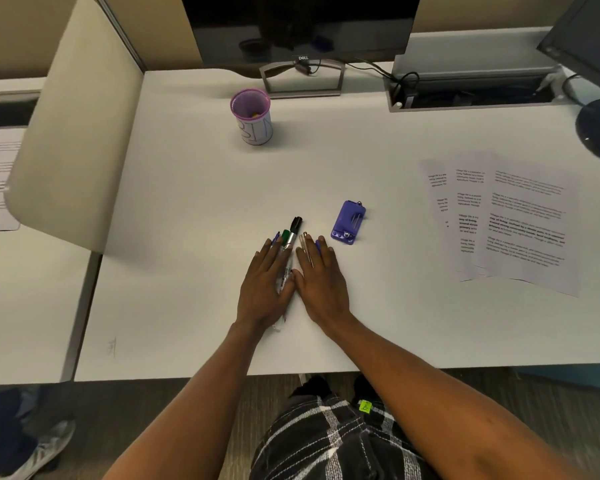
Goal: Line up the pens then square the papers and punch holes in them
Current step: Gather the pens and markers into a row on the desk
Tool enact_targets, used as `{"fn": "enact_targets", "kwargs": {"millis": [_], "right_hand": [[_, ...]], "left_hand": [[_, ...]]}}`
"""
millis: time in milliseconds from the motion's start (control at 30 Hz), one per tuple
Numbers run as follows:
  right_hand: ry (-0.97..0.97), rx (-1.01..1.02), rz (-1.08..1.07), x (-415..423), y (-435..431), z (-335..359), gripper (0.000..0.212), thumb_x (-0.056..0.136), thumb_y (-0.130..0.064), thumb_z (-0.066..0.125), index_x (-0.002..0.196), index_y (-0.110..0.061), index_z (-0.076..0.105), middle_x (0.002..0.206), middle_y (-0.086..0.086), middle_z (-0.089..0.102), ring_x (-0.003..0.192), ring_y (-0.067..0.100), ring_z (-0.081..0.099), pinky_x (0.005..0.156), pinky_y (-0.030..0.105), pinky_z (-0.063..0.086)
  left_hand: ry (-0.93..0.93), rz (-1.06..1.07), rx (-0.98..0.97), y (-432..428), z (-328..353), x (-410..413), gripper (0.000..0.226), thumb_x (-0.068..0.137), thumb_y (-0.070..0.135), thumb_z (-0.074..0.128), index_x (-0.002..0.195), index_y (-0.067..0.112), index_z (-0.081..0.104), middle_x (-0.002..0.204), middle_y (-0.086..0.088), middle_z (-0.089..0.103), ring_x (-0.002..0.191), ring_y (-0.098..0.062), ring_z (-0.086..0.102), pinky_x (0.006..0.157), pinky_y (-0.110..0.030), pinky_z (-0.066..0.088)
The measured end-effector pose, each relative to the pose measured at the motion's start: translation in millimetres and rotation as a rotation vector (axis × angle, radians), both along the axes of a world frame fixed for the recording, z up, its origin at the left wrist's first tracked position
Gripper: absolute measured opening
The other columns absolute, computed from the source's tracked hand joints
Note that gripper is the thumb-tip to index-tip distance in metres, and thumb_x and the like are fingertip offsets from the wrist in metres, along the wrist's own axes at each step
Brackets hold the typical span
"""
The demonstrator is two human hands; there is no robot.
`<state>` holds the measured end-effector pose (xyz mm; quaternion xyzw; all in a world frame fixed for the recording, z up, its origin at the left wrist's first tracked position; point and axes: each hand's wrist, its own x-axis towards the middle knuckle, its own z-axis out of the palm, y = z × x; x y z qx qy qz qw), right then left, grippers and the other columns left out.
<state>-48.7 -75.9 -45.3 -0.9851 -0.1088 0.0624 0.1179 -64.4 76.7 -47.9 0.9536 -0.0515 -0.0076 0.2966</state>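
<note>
Left hand (265, 282) lies flat on the counter (187, 209), grip wide, fingers straight over the pens (292, 233) (markers too) — right hand (321, 277) same, touching it. Purple hole punch (347, 221) sits just beside; papers (520, 220) are fanned out far right.

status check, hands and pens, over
Left hand and right hand flat on the mixed pens and markers. Fanned printed papers unsquared. Purple hole punch untouched, nothing blocking.

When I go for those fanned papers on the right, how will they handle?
The papers look like thin loose sheets, so likely floppy and light. They lie fanned and overlapping, no clip visible, so they would probably slide apart on the smooth desk rather than lift together.
</note>
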Motion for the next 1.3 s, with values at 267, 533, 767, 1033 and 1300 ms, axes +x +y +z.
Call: {"fn": "enact_targets", "kwargs": {"millis": [267, 533, 767, 1033, 1300], "right_hand": [[0.007, 0.088, 0.020, 31, 20, 3, 0.057, 0.107, -0.030, 0.038, 0.159, -0.009, 0.025, 0.169, 0.009, 0.020, 0.157, 0.030, 0.014, 0.127, 0.044, 0.021], [0.040, 0.071, 0.068, 71, 48, -1, 0.061, 0.106, -0.026, 0.035, 0.161, -0.008, 0.013, 0.170, 0.009, 0.009, 0.158, 0.030, 0.005, 0.129, 0.044, 0.015], [0.069, 0.156, 0.064, 101, 78, -2, 0.063, 0.106, -0.021, 0.038, 0.161, -0.010, 0.011, 0.171, 0.006, 0.006, 0.158, 0.027, 0.001, 0.129, 0.044, 0.011], [0.057, 0.100, 0.057, 135, 110, -4, 0.065, 0.106, -0.028, 0.034, 0.162, -0.012, 0.004, 0.171, 0.006, 0.000, 0.158, 0.028, -0.002, 0.129, 0.044, 0.007], [0.034, 0.086, -0.038, 170, 144, -3, 0.060, 0.108, -0.030, 0.030, 0.161, -0.010, 0.011, 0.170, 0.010, 0.008, 0.158, 0.031, 0.005, 0.128, 0.048, 0.012]], "left_hand": [[-0.002, 0.121, 0.046, 5, -2, 27, 0.065, 0.108, 0.039, 0.052, 0.164, 0.027, 0.023, 0.173, 0.008, 0.014, 0.162, -0.012, 0.008, 0.132, -0.041, 0.014], [-0.053, 0.306, 0.006, 20, 2, 57, 0.058, 0.104, 0.037, 0.061, 0.156, 0.014, 0.048, 0.164, -0.004, 0.044, 0.153, -0.023, 0.037, 0.125, -0.039, 0.033], [-0.038, 0.330, -0.057, 40, -1, 86, 0.060, 0.109, 0.031, 0.052, 0.163, 0.016, 0.034, 0.172, 0.001, 0.029, 0.160, -0.014, 0.021, 0.129, -0.036, 0.026], [-0.051, 0.363, -0.071, 60, 3, 119, 0.045, 0.109, 0.024, 0.054, 0.153, 0.012, 0.053, 0.164, -0.001, 0.044, 0.160, -0.017, 0.023, 0.126, -0.044, 0.033], [-0.124, 0.357, -0.046, 86, 7, 140, 0.038, 0.106, 0.017, 0.060, 0.142, 0.004, 0.063, 0.148, -0.012, 0.062, 0.147, -0.030, 0.047, 0.120, -0.047, 0.041]]}}
